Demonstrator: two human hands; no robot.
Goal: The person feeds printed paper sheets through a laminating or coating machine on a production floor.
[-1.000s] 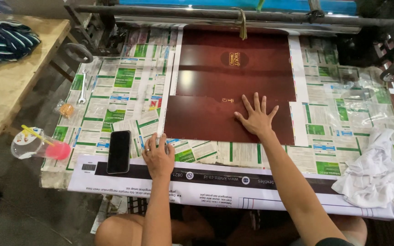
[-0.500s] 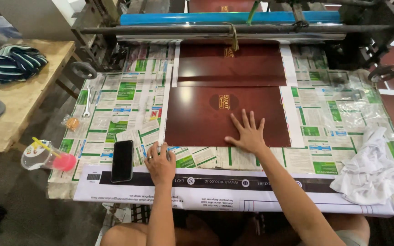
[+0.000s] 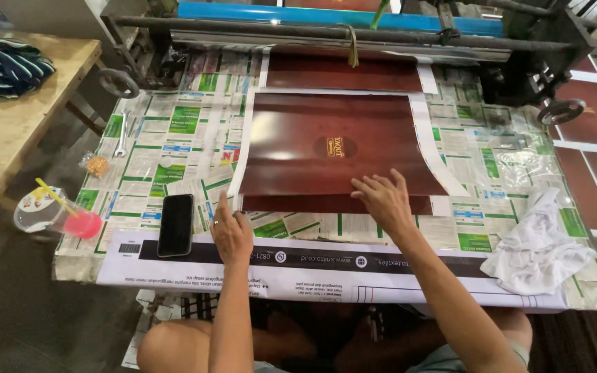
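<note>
Nearest the camera: left hand [image 3: 231,235] lay flat, fingers together, on the table's front edge, fingertips at the lower-left corner of the dark red sheet [image 3: 333,148] w/o gripping it. Right hand [image 3: 381,200] was spread open, palm down, pressing the sheet's near edge; nothing clamped in either hand. The sheet lay flat mid-table on the newspaper covering [image 3: 167,138], its far end near the machine's rollers [image 3: 326,31].

Risks, as I judged them:
- Sheet looked glossy; w/ only flat-palm pressure it could've skewed or slid, esp. since the left hand held just a corner.
- Palms on the gloss could've left smudges.
- Black phone [image 3: 175,224] sat just beside the left hand; a sideways sweep could've knocked it off the edge.
- Plastic cup of pink drink [image 3: 60,217] sat at the table's left corner; a bump = spill onto the paper.

Count, near to far:
- hands: 2
- phone: 1
- cup w/ straw: 1
- white rag [image 3: 537,249]: 1, right side
- small snack packet [image 3: 96,166]: 1
- wrench [image 3: 122,135]: 1
- dark red sheets: 1 in front, pt of a 2nd visible behind it under the rollers
- handwheels: 2, left [image 3: 119,83] & right [image 3: 561,110]
- striped cloth [image 3: 5,65]: 1, on the wooden side table [image 3: 15,131]
</note>
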